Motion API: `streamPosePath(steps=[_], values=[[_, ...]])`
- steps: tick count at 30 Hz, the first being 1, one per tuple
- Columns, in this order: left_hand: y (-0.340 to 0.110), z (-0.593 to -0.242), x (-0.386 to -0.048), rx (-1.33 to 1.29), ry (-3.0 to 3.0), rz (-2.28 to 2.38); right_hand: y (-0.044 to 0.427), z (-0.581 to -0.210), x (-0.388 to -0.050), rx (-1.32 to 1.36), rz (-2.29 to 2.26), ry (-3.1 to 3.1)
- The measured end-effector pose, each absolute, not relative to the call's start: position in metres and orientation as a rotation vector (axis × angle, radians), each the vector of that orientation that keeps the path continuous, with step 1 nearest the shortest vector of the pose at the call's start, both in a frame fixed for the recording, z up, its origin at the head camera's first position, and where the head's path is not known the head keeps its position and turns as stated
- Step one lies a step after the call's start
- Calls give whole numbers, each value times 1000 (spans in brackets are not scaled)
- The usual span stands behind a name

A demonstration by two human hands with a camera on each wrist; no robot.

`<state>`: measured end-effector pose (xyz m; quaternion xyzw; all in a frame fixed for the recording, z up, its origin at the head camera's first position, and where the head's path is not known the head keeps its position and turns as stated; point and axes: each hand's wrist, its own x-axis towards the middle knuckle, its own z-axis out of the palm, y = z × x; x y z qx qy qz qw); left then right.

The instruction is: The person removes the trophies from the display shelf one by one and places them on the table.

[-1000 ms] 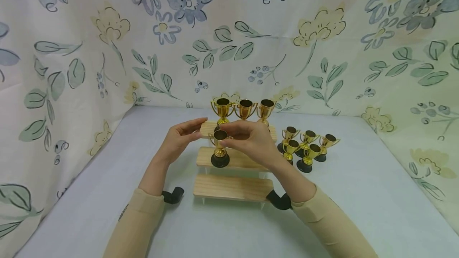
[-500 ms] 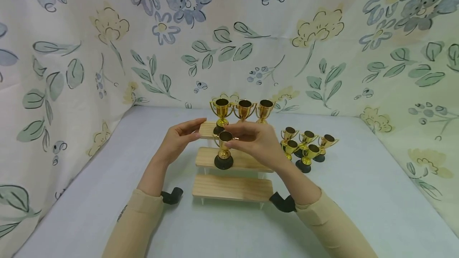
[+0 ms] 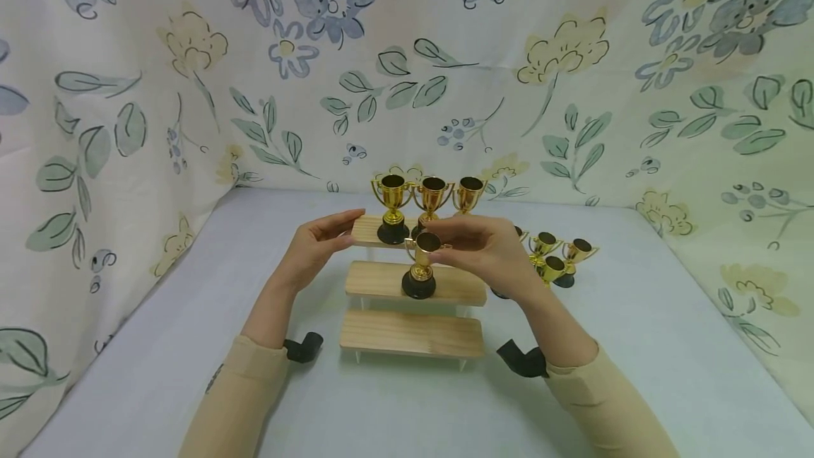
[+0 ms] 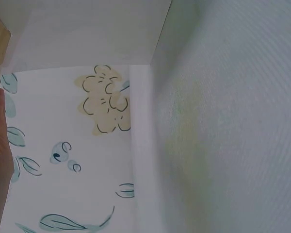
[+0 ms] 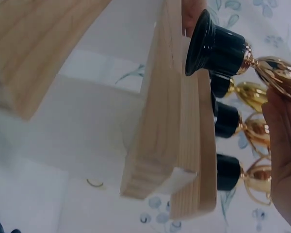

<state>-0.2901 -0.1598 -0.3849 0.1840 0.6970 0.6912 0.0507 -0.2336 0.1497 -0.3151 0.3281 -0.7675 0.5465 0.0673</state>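
Observation:
My right hand [image 3: 490,249] pinches a small gold trophy cup [image 3: 422,253] with a black base between thumb and fingers. The trophy is upright in front of the top tier, over the middle board [image 3: 375,278] of a three-tier wooden display stand [image 3: 413,333]. In the right wrist view its black base [image 5: 216,46] is close to the boards; whether it touches one I cannot tell. My left hand [image 3: 318,242] holds the left end of the top board [image 3: 367,229], thumb in front and fingers behind. Three gold trophies [image 3: 392,193] stand in a row on that board.
Several more gold trophies [image 3: 577,251] stand grouped on the pale tablecloth [image 3: 642,316] right of the stand, partly hidden by my right hand. A flowered curtain [image 3: 407,76] hangs behind. Black wrist mounts [image 3: 524,359] stick out from both sleeves.
My right hand has carried the trophy to the right along the middle tier, from near its left end towards its centre. The left hand keeps its place at the top board.

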Motion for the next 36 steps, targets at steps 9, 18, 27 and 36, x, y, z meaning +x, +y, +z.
streamPosePath(steps=[9, 18, 27, 36], values=[[-159, -385, -291, 564, 2112, 2109, 181, -312, -230, 991, 1572, -2315], [-159, -385, -291, 579, 2102, 2125, 213, -308, -227, 960, 1498, -2319], [-159, -385, -290, 592, 2093, 2132, 241, -308, -227, 844, 1477, -2352], [-159, -385, -290, 593, 2082, 2140, 270, -311, -228, 725, 1493, -2392]])
